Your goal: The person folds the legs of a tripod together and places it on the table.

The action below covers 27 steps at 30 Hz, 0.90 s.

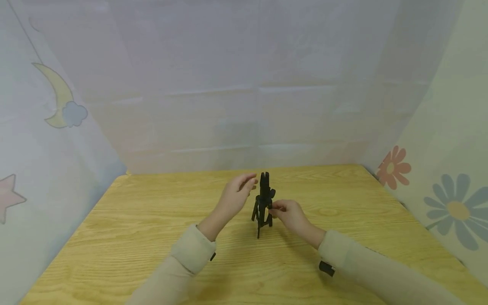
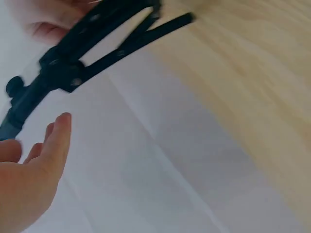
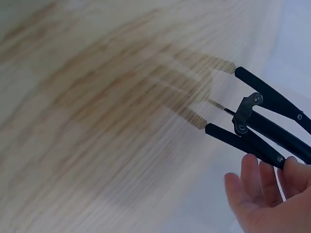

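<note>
- A small black tripod with splayed legs and a side knob (image 1: pixel 272 193) stands upright on the yellow wood-grained tabletop (image 1: pixel 152 212), between both hands.
- The right hand (image 1: pixel 291 214) pinches one leg (image 3: pixel 233 139) between thumb and fingers.
- The left hand (image 1: pixel 234 195), fingers extended, holds nothing, just beside the upper part; thumb contact is unclear.

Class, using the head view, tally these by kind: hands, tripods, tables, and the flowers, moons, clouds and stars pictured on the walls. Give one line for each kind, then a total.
Hands: 2 (left hand, right hand)
Tripod: 1
Table: 1
Flowers: 2 (red flower, blue flower)
Moon: 1
Cloud: 1
Star: 1, cut off by the picture's edge
Total: 9
</note>
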Tool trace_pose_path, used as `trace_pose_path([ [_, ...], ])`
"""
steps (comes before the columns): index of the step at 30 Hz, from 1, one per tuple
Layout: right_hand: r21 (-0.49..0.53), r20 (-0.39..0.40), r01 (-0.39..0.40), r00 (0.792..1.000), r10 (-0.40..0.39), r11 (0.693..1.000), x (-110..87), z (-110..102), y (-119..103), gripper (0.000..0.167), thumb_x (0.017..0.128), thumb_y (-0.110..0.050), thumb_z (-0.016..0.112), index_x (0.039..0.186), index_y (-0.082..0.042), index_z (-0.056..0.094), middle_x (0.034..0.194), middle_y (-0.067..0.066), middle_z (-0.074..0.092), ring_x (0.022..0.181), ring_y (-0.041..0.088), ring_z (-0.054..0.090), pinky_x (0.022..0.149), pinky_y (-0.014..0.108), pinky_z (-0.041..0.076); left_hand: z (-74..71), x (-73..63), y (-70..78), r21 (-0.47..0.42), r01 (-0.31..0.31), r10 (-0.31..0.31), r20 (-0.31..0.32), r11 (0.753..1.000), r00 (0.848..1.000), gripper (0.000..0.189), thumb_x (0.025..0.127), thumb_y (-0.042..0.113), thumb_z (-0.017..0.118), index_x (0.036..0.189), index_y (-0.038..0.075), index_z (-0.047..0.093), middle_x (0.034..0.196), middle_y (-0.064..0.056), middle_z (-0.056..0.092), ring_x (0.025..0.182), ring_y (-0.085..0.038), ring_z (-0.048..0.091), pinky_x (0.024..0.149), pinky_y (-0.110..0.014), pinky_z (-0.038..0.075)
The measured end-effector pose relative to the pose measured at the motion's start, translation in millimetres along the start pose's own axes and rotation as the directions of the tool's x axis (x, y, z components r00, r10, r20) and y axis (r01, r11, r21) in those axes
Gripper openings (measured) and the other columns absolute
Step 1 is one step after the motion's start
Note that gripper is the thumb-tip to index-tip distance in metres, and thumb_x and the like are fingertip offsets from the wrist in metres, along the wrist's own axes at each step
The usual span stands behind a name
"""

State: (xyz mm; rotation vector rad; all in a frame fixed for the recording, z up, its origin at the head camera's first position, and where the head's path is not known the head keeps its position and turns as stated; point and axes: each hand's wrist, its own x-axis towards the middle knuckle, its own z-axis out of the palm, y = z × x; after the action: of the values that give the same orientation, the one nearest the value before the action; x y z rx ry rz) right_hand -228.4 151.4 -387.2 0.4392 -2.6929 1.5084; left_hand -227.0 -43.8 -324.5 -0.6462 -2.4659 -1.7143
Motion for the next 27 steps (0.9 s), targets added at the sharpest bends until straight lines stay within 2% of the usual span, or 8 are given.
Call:
trace_pose_path([
  [3, -0.005, -0.005, 0.0, 1.0, 0.0, 1.0, -1.2, -1, 1, 0.015, 0.093, 0.003, 0.06, 0.103, 0.011, 0.068, 0.094, 0.018, 0.07, 0.083, 0.028, 0.068, 0.076, 0.042, 0.056, 1.5, -2.5, -18.0, 0.095, 0.057, -0.061, 0.04, 0.994, 0.997, 0.034, 0.103, 0.005, 0.046, 0.136, -0.003, 0.051, 0.124, -0.019, 0.061, 0.113, -0.033, 0.059, 0.094, -0.043, 0.049],
  [5, -0.012, -0.004, -0.002, 1.0, 0.002, 1.0, -2.1, -2, 3, 0.015, 0.092, 0.005, 0.06, 0.103, 0.012, 0.068, 0.094, 0.019, 0.07, 0.082, 0.028, 0.069, 0.074, 0.04, 0.056, 4.5, -3.3, -31.3, 0.182, 0.083, -0.1, 0.089, 0.98, 0.991, 0.035, 0.101, 0.0, 0.049, 0.135, -0.003, 0.051, 0.123, -0.019, 0.061, 0.113, -0.034, 0.058, 0.094, -0.043, 0.049],
  [8, -0.036, 0.014, -0.004, 1.0, 0.004, 0.999, -3.0, -3, 6, 0.014, 0.091, 0.008, 0.059, 0.101, 0.012, 0.068, 0.092, 0.02, 0.07, 0.08, 0.028, 0.07, 0.072, 0.039, 0.057, 9.3, -3.9, -46.0, 0.284, 0.076, -0.125, 0.159, 0.956, 0.979, 0.037, 0.097, -0.003, 0.054, 0.134, -0.004, 0.052, 0.123, -0.021, 0.061, 0.112, -0.036, 0.059, 0.092, -0.044, 0.05],
  [11, -0.082, 0.052, 0.02, 0.999, -0.015, 0.996, -2.1, -2, 9, 0.012, 0.09, 0.01, 0.06, 0.098, 0.013, 0.069, 0.09, 0.02, 0.07, 0.079, 0.028, 0.069, 0.071, 0.038, 0.057, 12.3, -3.9, -55.1, 0.317, 0.045, -0.115, 0.205, 0.947, 0.972, 0.036, 0.094, -0.006, 0.056, 0.131, -0.007, 0.054, 0.121, -0.023, 0.061, 0.11, -0.038, 0.061, 0.091, -0.044, 0.051],
  [18, -0.205, 0.136, 0.082, 0.989, -0.055, 0.975, 3.0, -3, 16, 0.009, 0.087, 0.009, 0.062, 0.089, 0.009, 0.072, 0.086, 0.015, 0.07, 0.075, 0.022, 0.066, 0.066, 0.034, 0.056, 16.7, 2.5, -68.1, 0.286, 0.033, -0.108, 0.25, 0.958, 0.962, 0.024, 0.092, -0.007, 0.06, 0.115, -0.005, 0.064, 0.108, -0.018, 0.067, 0.1, -0.033, 0.066, 0.085, -0.038, 0.054],
  [23, -0.221, 0.206, 0.151, 0.973, -0.105, 0.964, 6.8, -4, 16, 0.009, 0.087, 0.007, 0.064, 0.084, 0.007, 0.073, 0.077, 0.012, 0.07, 0.062, 0.012, 0.058, 0.057, 0.026, 0.051, 18.6, 9.8, -72.5, 0.383, -0.038, -0.067, 0.258, 0.923, 0.964, 0.01, 0.09, 0.004, 0.067, 0.099, 0.001, 0.07, 0.095, -0.009, 0.071, 0.09, -0.024, 0.068, 0.08, -0.033, 0.055],
  [27, -0.213, 0.247, 0.201, 0.958, -0.147, 0.956, 10.7, -4, 16, 0.01, 0.086, 0.007, 0.064, 0.082, 0.006, 0.073, 0.075, 0.012, 0.069, 0.059, 0.007, 0.051, 0.056, 0.023, 0.048, 18.8, 13.7, -74.1, 0.431, -0.092, -0.031, 0.27, 0.898, 0.962, 0.007, 0.088, 0.007, 0.069, 0.093, 0.003, 0.071, 0.091, -0.008, 0.072, 0.086, -0.021, 0.068, 0.076, -0.03, 0.054],
])
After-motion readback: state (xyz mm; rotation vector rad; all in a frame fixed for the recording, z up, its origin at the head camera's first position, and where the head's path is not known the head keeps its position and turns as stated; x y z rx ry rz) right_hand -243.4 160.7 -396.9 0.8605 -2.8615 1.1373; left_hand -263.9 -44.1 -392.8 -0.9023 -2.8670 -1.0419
